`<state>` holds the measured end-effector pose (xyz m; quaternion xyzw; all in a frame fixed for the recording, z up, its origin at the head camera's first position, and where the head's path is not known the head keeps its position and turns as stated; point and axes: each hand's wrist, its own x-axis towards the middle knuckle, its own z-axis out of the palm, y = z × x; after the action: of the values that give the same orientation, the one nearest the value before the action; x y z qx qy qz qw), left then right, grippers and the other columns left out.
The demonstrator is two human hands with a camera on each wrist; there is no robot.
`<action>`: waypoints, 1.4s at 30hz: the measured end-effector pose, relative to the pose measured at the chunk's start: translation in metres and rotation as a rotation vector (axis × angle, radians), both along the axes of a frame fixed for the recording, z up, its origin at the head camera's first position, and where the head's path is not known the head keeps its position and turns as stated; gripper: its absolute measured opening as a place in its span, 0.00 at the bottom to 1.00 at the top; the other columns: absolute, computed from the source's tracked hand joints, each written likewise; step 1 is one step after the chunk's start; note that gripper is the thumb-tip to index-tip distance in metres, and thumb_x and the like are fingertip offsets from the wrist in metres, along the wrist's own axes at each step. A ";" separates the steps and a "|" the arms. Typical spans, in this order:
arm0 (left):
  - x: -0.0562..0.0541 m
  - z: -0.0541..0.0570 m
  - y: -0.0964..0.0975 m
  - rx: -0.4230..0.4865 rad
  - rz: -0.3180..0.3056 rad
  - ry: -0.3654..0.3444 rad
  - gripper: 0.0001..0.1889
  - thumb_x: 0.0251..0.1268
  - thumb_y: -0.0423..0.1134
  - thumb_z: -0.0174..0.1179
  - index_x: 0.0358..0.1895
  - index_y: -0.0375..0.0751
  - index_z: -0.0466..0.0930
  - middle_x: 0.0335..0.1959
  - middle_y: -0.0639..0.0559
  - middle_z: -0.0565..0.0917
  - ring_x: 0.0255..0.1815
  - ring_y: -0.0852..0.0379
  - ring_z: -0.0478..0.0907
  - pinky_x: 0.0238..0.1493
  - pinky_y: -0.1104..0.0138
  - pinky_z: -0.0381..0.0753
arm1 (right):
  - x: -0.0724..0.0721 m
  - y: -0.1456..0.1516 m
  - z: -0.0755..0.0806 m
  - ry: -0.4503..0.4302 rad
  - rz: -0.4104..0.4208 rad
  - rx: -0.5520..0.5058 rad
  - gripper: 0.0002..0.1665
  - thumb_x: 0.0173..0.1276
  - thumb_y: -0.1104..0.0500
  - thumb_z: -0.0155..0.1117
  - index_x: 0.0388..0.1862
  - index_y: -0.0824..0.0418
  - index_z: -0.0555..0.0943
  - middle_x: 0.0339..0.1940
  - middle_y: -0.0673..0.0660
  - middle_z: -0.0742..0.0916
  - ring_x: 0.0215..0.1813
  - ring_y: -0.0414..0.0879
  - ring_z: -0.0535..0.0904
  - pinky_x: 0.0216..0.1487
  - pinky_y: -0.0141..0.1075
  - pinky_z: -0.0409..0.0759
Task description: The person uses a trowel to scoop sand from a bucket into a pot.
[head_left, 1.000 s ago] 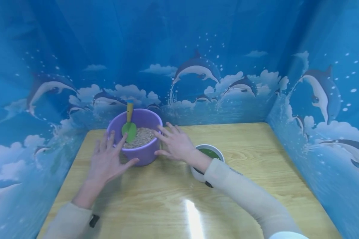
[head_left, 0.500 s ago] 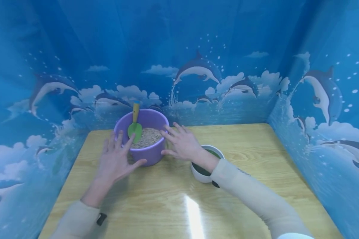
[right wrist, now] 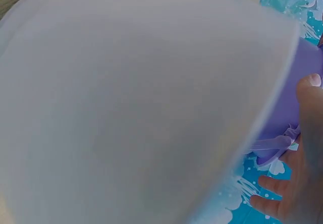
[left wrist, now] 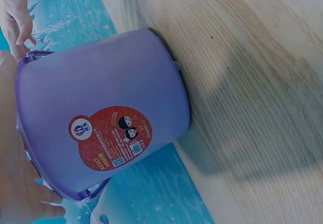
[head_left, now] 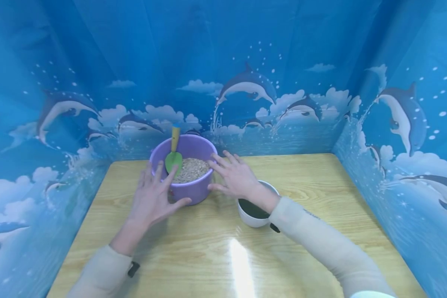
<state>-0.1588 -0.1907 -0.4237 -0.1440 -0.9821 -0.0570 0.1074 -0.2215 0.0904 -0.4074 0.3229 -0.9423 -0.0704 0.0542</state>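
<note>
A purple bucket [head_left: 195, 191] stands at the back left of the table, partly filled with pale flakes [head_left: 192, 169]. Inside it leans a small green trowel [head_left: 174, 160] with a yellow handle. My left hand [head_left: 152, 196] spreads its fingers along the bucket's left front rim. On the opposite side, the fingertips of my right hand [head_left: 238, 177] are right at the rim, fingers extended. The left wrist view shows a red label [left wrist: 115, 138] on the bucket's wall. Under my right wrist sits a white bowl [head_left: 250, 219] with dark green contents, partly hidden by the arm.
The wooden table [head_left: 305, 182] has a blue dolphin-print curtain [head_left: 164, 62] along its back and both sides. In the right wrist view the white bowl [right wrist: 126, 98] fills most of the picture, close to that wrist.
The bucket, with the trowel in it, has slid to the right along the table, and both hands have moved right with it. The bowl has stayed in place.
</note>
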 end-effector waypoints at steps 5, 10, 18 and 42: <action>-0.001 0.000 0.007 -0.011 -0.013 0.016 0.60 0.57 0.81 0.60 0.87 0.62 0.43 0.84 0.27 0.55 0.85 0.21 0.44 0.83 0.33 0.48 | -0.001 0.007 0.001 0.003 -0.003 0.002 0.52 0.76 0.20 0.41 0.88 0.46 0.54 0.89 0.52 0.60 0.87 0.62 0.59 0.85 0.57 0.60; -0.002 0.000 0.015 -0.008 -0.027 0.034 0.61 0.55 0.82 0.61 0.87 0.60 0.46 0.83 0.27 0.56 0.85 0.20 0.45 0.83 0.33 0.48 | -0.002 0.015 0.000 0.004 -0.002 -0.016 0.51 0.76 0.21 0.44 0.87 0.47 0.56 0.89 0.53 0.61 0.87 0.63 0.59 0.84 0.58 0.60; -0.003 -0.002 0.027 -0.006 -0.061 0.069 0.61 0.53 0.82 0.61 0.86 0.56 0.51 0.85 0.30 0.54 0.84 0.18 0.46 0.80 0.31 0.53 | -0.004 0.026 -0.001 0.013 -0.009 -0.029 0.50 0.77 0.22 0.43 0.87 0.46 0.56 0.89 0.53 0.61 0.86 0.63 0.60 0.83 0.59 0.61; -0.005 -0.005 0.056 -0.024 -0.103 0.156 0.59 0.55 0.90 0.45 0.84 0.55 0.59 0.83 0.30 0.61 0.81 0.16 0.53 0.80 0.33 0.56 | -0.011 0.050 -0.002 0.017 -0.038 -0.037 0.51 0.78 0.22 0.41 0.87 0.50 0.57 0.89 0.52 0.60 0.86 0.63 0.61 0.83 0.59 0.62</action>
<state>-0.1635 -0.1345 -0.4286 -0.1995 -0.9626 -0.0393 0.1790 -0.2325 0.1406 -0.4091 0.3032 -0.9489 -0.0567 0.0668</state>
